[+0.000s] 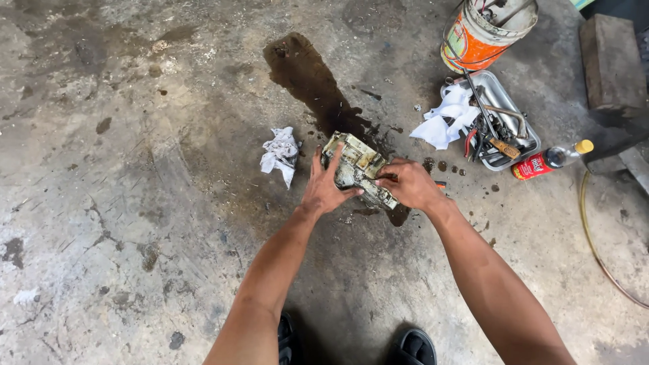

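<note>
Both your hands are on the engine part (357,177), a grimy cast-metal block that sits on the concrete floor (122,223) at the lower end of a dark oil stain (307,78). Your left hand (324,188) lies spread against its 9 o'clock side, fingers open and pressing flat; your right hand (407,184) is curled over its 3 o'clock end, closed on the casting or on some small thing there, I cannot tell which. A crumpled rag (281,154) lies just beside the part at 9 o'clock. At 2 o'clock, a metal tray (529,134) holds tools with a white cloth (447,116) draped over its near edge; beyond it, toward 1 o'clock, stands an orange bucket (478,35). A red-labelled bottle (549,159) lies on its side at 3 o'clock, near a hose (593,243) curving along the floor. Your sandals (412,347) show at 6 o'clock. Risks, judged: the block looks oily, so the flat left palm may slide off if you lever hard. Wet floor under it could let the part skate toward the stain. Small loose pieces would likely roll off among the oil spots and be hard to find again. Open sandals are close below if the part is lifted and slips.
</note>
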